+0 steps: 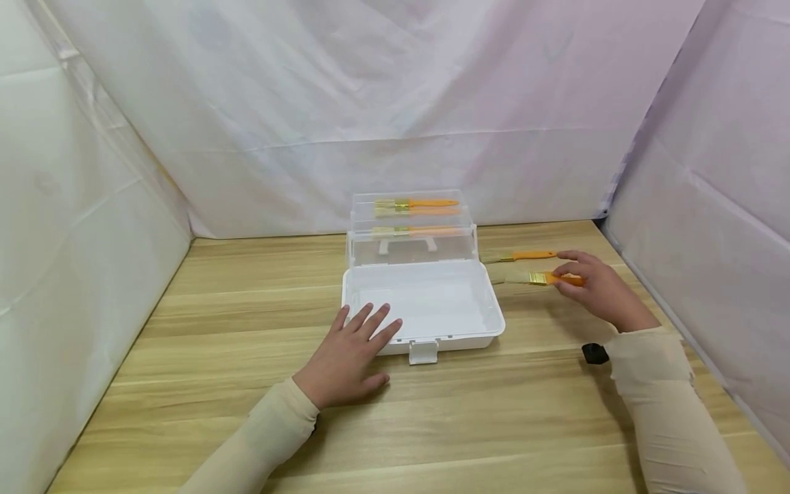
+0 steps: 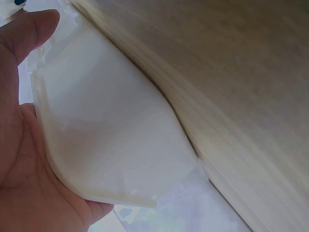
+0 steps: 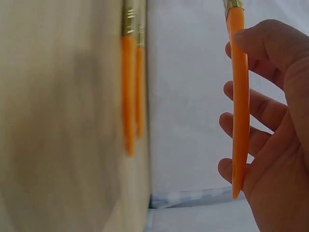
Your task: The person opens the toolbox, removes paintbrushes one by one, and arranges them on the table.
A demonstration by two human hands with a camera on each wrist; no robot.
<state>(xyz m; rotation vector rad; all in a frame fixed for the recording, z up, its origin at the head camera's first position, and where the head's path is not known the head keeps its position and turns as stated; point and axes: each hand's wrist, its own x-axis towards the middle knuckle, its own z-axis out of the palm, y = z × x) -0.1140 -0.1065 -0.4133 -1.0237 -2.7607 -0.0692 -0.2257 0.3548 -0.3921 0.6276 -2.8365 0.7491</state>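
In the head view, the right hand (image 1: 592,283) pinches a paintbrush (image 1: 540,278) by its handle between thumb and fingers, to the right of a white box (image 1: 426,345). The brush points left: an orange handle, a shiny gold metal band (image 1: 537,278) and a wide, flat spread of pale cream bristles (image 1: 516,276). Just beyond it, a second brush (image 1: 533,255) lies on the wooden table (image 1: 494,425), with the same colouring. The left hand (image 1: 348,357) is spread over the near left corner of the box, its fingertips reaching past the near rim. The box is shallow and smooth inside, with rounded corners and a white latch (image 1: 423,353) hanging on its near side. Its clear lid (image 1: 364,247) stands raised along the far edge, where more orange-handled brushes (image 1: 432,203) show; whether they lie in or behind the clear plastic, I cannot tell. In the left wrist view, the palm and thumb are beside the plain, glossy white wall of the box, and the other fingers are mostly hidden. In the right wrist view, thumb and fingers hold the slim, smooth handle clear of the table; it tapers to a rounded tip, and two more orange handles lie blurred beyond.
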